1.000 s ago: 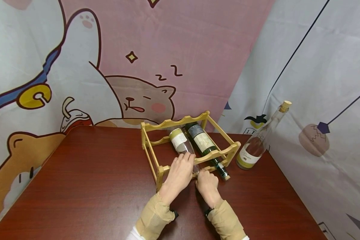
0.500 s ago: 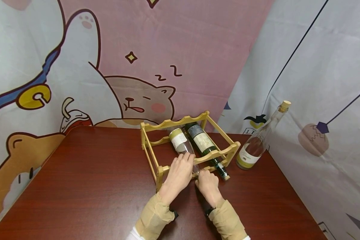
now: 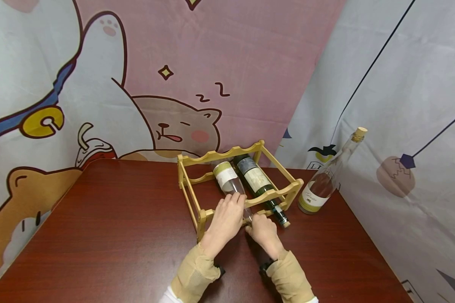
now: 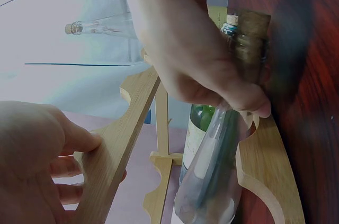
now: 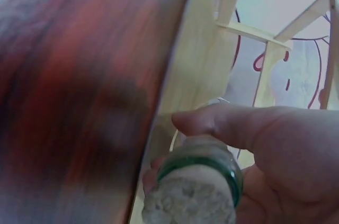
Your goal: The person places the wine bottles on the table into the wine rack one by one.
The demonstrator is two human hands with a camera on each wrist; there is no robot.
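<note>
Left hand (image 3: 227, 215) grips the upper front rail (image 4: 119, 147) of the wooden wine rack (image 3: 264, 197). Right hand (image 3: 264, 231), the nearer to the cork (image 5: 188, 203), curls round the clear bottle's (image 3: 229, 182) neck. Bottle lies in the lower tier, left of the green bottle (image 3: 255, 177); long axis runs from right hand back and leftward.
</note>
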